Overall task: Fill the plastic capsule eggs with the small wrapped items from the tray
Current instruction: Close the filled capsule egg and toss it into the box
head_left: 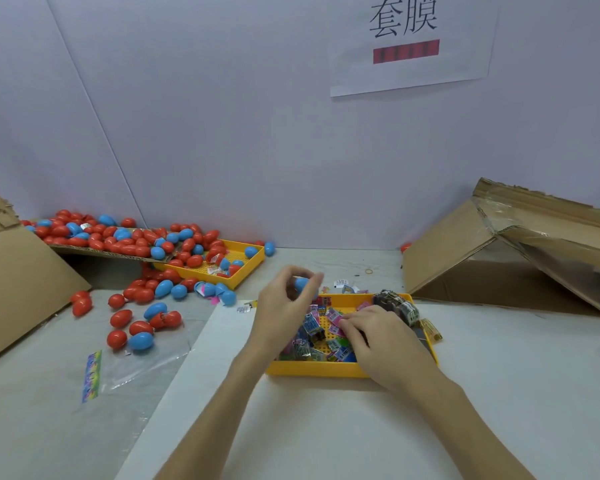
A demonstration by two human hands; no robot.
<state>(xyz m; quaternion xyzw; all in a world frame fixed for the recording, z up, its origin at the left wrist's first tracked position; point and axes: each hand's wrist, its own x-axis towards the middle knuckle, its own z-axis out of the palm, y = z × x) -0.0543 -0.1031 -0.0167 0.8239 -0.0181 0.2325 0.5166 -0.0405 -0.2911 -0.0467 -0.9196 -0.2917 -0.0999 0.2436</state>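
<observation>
Presently, the left hand [284, 306] is raised above the near yellow tray [312, 370], its curled fingers pinching a blue capsule egg [302, 284]. The right hand [378, 337] rests inside that tray, fingers bent down onto the small wrapped items [312, 327]; whether it grips one cannot be determined. Loose red and blue eggs [139, 320] lie scattered on the surface [326, 427] to the left, more heaped on a cardboard sheet [94, 251] and spilling into a second yellow tray [243, 271]. An opened cardboard box [499, 258] lies on its side at right.
</observation>
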